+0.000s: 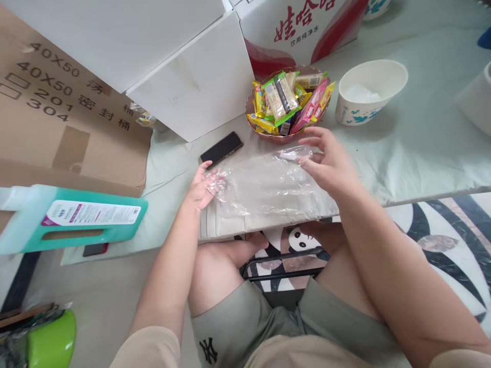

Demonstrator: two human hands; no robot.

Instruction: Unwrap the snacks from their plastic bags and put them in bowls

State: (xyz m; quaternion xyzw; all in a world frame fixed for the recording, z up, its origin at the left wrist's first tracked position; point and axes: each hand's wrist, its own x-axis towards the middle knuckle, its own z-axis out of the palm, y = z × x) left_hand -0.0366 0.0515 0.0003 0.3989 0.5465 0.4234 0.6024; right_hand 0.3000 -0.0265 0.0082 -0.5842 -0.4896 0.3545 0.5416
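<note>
Obs., head view. Person seated at table edge, both forearms reaching fwd over lap.

Clear thin plastic bag (268, 190): lies flat, wrinkled, on pale cloth-covered table (422, 143), at near edge, directly in front of person, between the two hands.

Left hand (202, 188): at bag's left end. Fingers curled in, pinching a crumpled bunch of the film; thumb points up toward black rectangular phone (221, 148). Phone lies flat just beyond the bag's left corner, not touching the hand as far as can be told.

Right hand (330, 162): at bag's far right corner. Fingers loosely spread, not clamped; fingertips (307, 159) rest on or just over the film edge. Whether thumb presses the film: cannot tell.

Surroundings:
- Brown round bowl of wrapped snacks (287, 102), yellow/green/pink packets, just beyond right hand, apart from bag.
- White paper bowl w/ blue print (371, 89), right of snack bowl, sth pale inside.
- Red-and-white printed carton (299, 30) behind snack bowl.
- Plain white boxes (184, 71), stacked, far left of phone.
- Brown cardboard box w/ black print (57, 107), left.
- Teal plastic jug w/ white label (72, 217), on its side, left foreground, well apart from the bag.
</note>
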